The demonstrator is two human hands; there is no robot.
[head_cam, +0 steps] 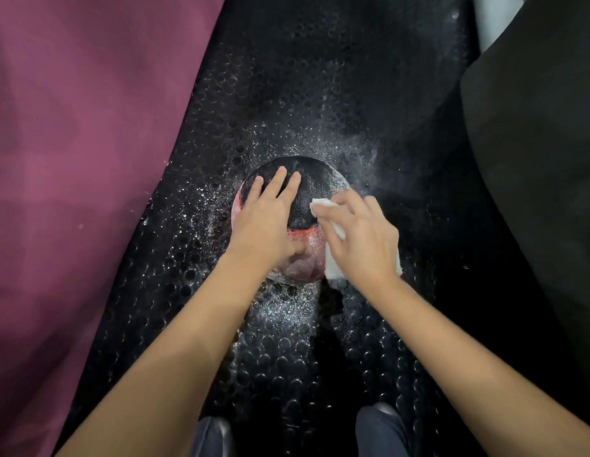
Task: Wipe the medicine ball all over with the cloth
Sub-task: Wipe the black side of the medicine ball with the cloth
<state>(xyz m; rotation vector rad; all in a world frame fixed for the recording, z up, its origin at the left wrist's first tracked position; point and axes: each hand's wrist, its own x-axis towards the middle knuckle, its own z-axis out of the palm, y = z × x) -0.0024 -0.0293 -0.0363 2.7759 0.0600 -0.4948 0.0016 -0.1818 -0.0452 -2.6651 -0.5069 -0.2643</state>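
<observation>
medicine ball (311, 192): black textured upper part, a red band below it, pale pinkish-grey lower part
cloth (333, 268): plain white
floor mat (287, 94): black, covered in a regular pattern of raised round studs, speckled with white flecks around the ball
fabric at left (72, 143): plain maroon-purple
fabric at right (534, 159): plain black
trouser knees (379, 430): dark blue-grey

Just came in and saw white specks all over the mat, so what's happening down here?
A person is cleaning a medicine ball that sits on a black studded mat. The left hand lies flat on top of the ball, fingers straight, steadying it. The right hand grips a white cloth against the ball's right side. White specks lie scattered on the mat around the ball.
</observation>
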